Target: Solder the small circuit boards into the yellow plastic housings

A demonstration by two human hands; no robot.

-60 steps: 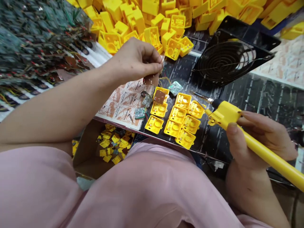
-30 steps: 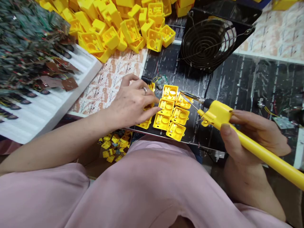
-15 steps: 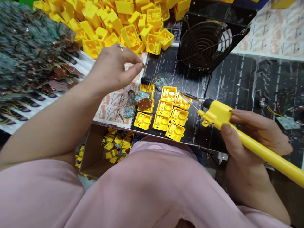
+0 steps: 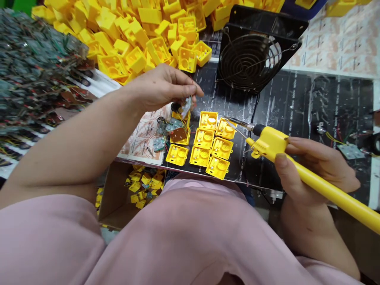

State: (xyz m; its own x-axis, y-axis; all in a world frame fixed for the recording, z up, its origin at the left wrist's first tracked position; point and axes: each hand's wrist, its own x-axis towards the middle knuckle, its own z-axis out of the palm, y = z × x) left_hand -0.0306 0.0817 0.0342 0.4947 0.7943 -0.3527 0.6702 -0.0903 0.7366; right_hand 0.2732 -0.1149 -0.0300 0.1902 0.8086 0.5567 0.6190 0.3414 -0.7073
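Observation:
My left hand (image 4: 169,87) pinches a small circuit board (image 4: 187,106) with its fingertips, just above the far end of the left group of yellow housings. A black round part (image 4: 176,107) shows right beside that board. My right hand (image 4: 323,170) is wrapped round a yellow soldering iron (image 4: 274,140), whose metal tip and thin feed tube point left over an open yellow housing (image 4: 225,128). Several open yellow housings (image 4: 200,156) lie face up in uneven columns. On the left ones rest wired boards, among them a brown board (image 4: 178,134).
A black fan (image 4: 249,59) with a wire guard stands at the back. Yellow housings (image 4: 127,31) are heaped behind my left hand, with many wired boards (image 4: 35,67) piled at far left. A cardboard box (image 4: 115,194) sits below the table edge. Another wired board (image 4: 352,151) lies at right.
My left hand has moved right and down and has taken hold of the circuit board, which was lying beside the housings. My right hand keeps the soldering iron nearly still.

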